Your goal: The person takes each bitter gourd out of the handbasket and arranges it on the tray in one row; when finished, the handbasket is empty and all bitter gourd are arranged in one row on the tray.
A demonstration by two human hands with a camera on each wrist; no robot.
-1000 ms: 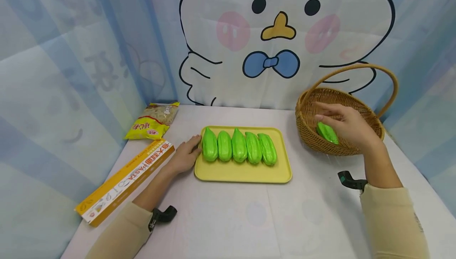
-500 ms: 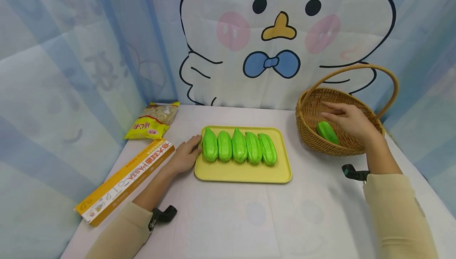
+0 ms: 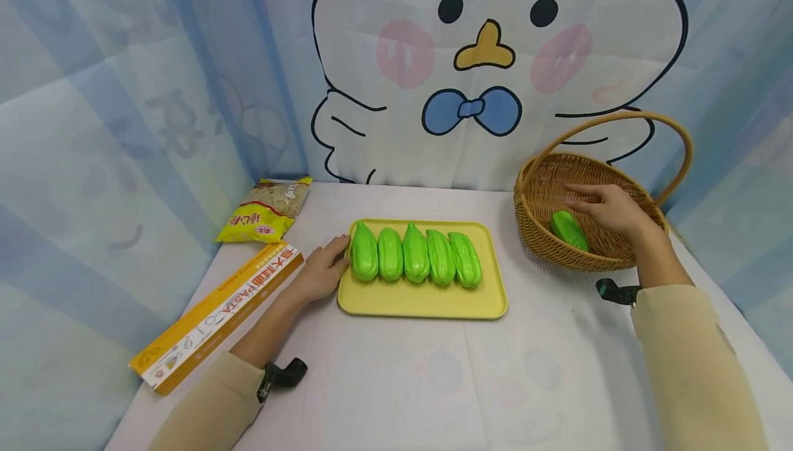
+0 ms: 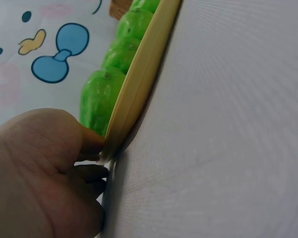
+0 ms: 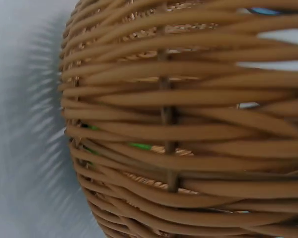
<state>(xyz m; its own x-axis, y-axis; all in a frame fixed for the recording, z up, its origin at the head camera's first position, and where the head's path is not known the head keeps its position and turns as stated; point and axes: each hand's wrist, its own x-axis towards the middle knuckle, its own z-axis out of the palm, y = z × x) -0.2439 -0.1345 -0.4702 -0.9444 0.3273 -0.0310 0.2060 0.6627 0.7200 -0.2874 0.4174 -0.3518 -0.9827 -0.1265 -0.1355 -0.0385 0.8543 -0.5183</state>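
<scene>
In the head view, several glossy green, long, ridged toy fruits (image 3: 416, 258) lie in a row on a yellow tray (image 3: 427, 305). My left hand (image 3: 322, 270) holds the tray's left rim; the left wrist view shows its thumb and fingertips right at the rim (image 4: 134, 89). Over the wicker basket (image 3: 548, 248), my right hand (image 3: 610, 208) hovers with relaxed fingers and nothing in them. Below it, inside the basket, lies another green toy fruit (image 3: 568, 231). Basket weave (image 5: 188, 99) fills most of the right wrist view, with bits of green showing through its gaps.
A yellow bag (image 3: 266, 211) with a see-through window lies at the back left. In front of it a long orange and white pasta box (image 3: 217, 317) lies slanted. The basket's tall handle (image 3: 684, 141) arches over it, close to the printed curtain (image 3: 471, 155) behind.
My right hand has drawn back slightly to the right over the basket, leaving the green toy fruit there more in view. The left hand and tray have stayed put.
</scene>
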